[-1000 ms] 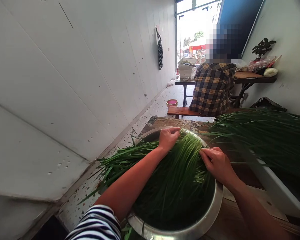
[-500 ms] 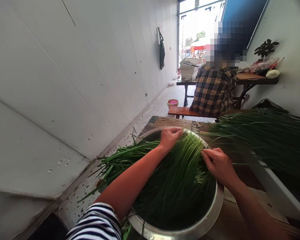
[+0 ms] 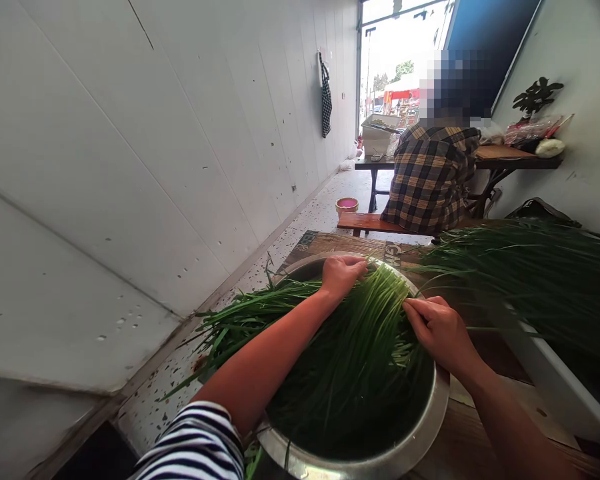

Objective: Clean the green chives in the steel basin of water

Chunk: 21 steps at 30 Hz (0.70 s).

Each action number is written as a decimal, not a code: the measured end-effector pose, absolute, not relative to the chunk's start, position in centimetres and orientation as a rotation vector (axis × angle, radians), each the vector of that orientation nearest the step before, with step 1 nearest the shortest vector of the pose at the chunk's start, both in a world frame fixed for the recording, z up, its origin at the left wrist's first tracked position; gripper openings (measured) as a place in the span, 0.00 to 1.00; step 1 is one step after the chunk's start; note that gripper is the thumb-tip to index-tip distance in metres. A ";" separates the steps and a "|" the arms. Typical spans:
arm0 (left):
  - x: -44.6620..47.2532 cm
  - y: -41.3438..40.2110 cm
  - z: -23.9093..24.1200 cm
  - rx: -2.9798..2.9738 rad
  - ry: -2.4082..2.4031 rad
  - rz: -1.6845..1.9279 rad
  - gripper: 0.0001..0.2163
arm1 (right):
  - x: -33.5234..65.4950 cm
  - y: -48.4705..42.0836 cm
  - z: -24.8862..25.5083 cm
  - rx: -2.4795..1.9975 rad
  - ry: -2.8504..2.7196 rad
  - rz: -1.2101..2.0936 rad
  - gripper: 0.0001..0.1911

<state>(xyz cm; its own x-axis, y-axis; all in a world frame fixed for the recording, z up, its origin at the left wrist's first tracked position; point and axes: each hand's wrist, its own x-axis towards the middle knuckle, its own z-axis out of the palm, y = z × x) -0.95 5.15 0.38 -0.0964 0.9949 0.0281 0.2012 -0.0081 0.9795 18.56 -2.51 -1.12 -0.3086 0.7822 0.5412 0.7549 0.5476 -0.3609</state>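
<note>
A bunch of long green garlic chives [image 3: 375,313] spreads out between my hands, pale stem ends at the far side and dark leaves hanging into a wide metal basin [image 3: 437,407]. Over the basin's far rim, my left hand [image 3: 344,275] is closed in a pinch on the stem ends. At the right rim, my right hand [image 3: 437,328] pinches stems at the bunch's edge between thumb and forefinger. More chives [image 3: 250,320] lie across the left rim, their leaves hanging outside, partly behind my left forearm. The bottom of the basin is too dark to make out.
A large heap of chives [image 3: 530,267] lies at the right, over a white-edged container [image 3: 565,373]. A person in a plaid shirt [image 3: 430,177] sits ahead on a wooden bench [image 3: 363,222], back turned. A pink-lined bucket [image 3: 347,205] stands on the floor near the left wall [image 3: 155,167].
Both hands keep almost the same pose on the chives. The whole view has shifted very slightly.
</note>
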 end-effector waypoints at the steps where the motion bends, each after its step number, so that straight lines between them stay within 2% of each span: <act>1: -1.0 5.2 0.3 1.333 1.420 1.202 0.11 | 18.6 -2.5 -1.1 -1.230 -2.104 0.044 0.17; 21: -1.3 5.6 -0.6 1.456 1.417 1.241 0.11 | 18.6 -2.5 -1.3 -1.225 -2.102 0.044 0.16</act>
<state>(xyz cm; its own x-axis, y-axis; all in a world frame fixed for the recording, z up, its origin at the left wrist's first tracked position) -1.28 5.64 -0.63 -0.0796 0.9871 0.1390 0.2682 -0.1131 0.9567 18.56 -2.52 -1.31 -0.3133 0.7768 0.5463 0.7533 0.5536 -0.3552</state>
